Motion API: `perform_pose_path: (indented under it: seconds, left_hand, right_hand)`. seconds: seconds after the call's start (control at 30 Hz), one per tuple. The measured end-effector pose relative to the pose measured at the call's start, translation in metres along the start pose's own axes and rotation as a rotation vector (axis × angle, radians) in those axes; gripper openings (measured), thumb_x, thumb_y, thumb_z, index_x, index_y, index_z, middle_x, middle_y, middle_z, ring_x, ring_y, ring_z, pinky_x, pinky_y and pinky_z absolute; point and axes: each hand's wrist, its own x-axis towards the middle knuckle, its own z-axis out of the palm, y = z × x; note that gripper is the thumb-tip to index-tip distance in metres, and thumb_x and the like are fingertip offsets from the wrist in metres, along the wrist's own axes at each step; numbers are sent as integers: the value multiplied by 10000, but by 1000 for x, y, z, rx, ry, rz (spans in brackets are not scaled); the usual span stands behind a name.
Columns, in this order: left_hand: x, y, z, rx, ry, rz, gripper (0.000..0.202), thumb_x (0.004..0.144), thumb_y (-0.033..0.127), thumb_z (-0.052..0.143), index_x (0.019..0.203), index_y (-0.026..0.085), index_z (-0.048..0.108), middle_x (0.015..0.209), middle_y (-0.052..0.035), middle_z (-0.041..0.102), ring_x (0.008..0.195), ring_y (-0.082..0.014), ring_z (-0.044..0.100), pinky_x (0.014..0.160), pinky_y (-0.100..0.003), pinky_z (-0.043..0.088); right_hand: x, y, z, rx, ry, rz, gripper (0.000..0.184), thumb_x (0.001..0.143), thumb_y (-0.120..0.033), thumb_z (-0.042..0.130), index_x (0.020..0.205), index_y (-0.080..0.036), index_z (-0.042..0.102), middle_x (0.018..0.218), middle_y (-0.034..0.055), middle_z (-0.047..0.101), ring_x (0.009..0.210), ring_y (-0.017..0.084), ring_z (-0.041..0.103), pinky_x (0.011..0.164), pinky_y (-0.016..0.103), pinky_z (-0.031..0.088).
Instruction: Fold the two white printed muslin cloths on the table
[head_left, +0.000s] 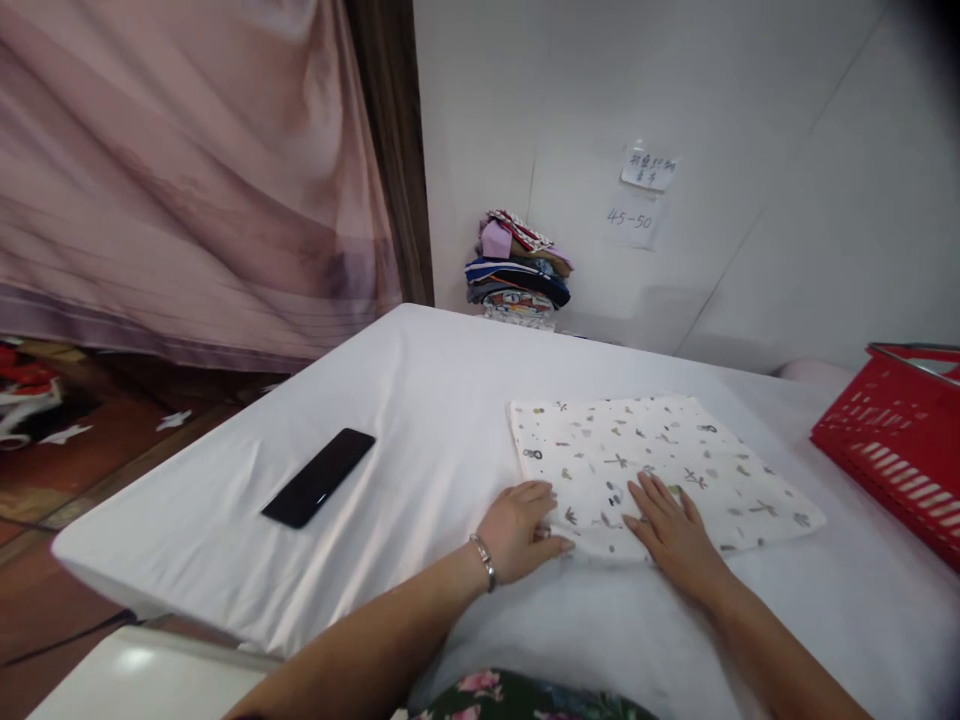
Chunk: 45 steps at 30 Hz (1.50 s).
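A white cloth (600,455) printed with small palm trees, leaves and other figures lies spread and fairly flat, its shape four-sided. My left hand (521,525), with a silver bracelet at the wrist, rests at the near left corner of the cloth. Its fingers are slightly bent and the thumb stands apart from them; part of the fingertips is hidden. On the near middle of the cloth, my right hand (675,530) lies flat with its fingers spread.
White sheeting covers the table (442,400). A black phone (319,478) lies to the left, and a red plastic basket (877,420) stands at the right edge. Folded fabrics are stacked (517,270) by the wall, below paper notes (634,218). A pink curtain (225,180) hangs at the left.
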Motion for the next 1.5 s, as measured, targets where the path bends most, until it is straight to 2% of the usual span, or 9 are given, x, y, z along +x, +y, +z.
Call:
perform_pose_path:
  seconds: [0.17,0.3,0.4,0.5,0.6,0.73,0.97,1.3,1.5]
  left_hand:
    - [3,-6,-10,-168,36,-274,364,812,446,535,1070,213,642,1209,-49,600,1137,-186,529,965,-321,434]
    - [19,-19,-23,-175,86,-439,298,809,370,525,1027,218,661,1179,-24,620,1003,-174,601,891,-289,473]
    - [42,-40,-40,-91,120,-549,332,823,322,490,1102,201,624,1089,-37,658,917,-167,624,864,-281,471]
    - [67,-62,-54,21,111,-636,372,844,300,446,1170,179,577,1113,-65,644,981,-182,602,878,-284,449]
    - [91,-80,-58,76,109,-661,442,855,360,429,1237,153,513,1237,-102,567,1107,-217,536,921,-314,416]
    - [117,-96,-51,143,79,-645,522,834,432,448,1258,130,476,1302,-146,501,1216,-271,437,974,-368,363]
    - [149,-117,-42,353,-60,-622,493,755,439,506,1165,168,555,1227,-137,552,1167,-296,467,939,-386,390]
    - [170,-134,-50,10,-105,-710,236,647,310,618,851,192,640,925,-70,673,904,-240,611,710,-282,473]
    - [168,-136,-48,-270,-78,-837,313,685,297,626,960,148,614,863,-76,684,748,-206,646,538,-242,479]
  right_hand:
    - [4,-3,-19,48,-3,-31,583,908,-539,238,1425,-271,257,1485,40,217,1367,263,168,1089,542,170]
    - [19,-34,-41,98,30,-120,579,920,-513,236,1449,-291,152,1505,13,140,1378,248,118,1110,512,145]
    - [32,-62,-38,105,-9,-227,599,915,-534,246,1446,-263,182,1510,29,114,1383,250,84,1112,518,106]
    - [41,-79,-22,121,-98,-310,624,905,-567,255,1433,-234,238,1507,63,127,1384,254,83,1099,532,99]
    - [45,-83,-14,147,-120,-321,616,908,-561,261,1426,-229,259,1506,79,131,1384,255,84,1091,532,103]
    - [44,-84,-24,182,-167,-308,627,905,-571,264,1428,-224,253,1508,91,112,1385,257,73,1090,526,102]
    - [43,-92,-27,225,-161,-362,663,894,-594,283,1431,-209,231,1511,99,94,1387,256,13,1091,550,29]
    - [43,-91,-38,315,-199,-351,660,889,-602,291,1423,-215,250,1512,95,80,1388,246,4,1098,532,15]
    - [20,-94,-64,409,-175,-418,667,857,-605,388,1408,-242,290,1510,74,129,1388,225,71,1114,491,36]
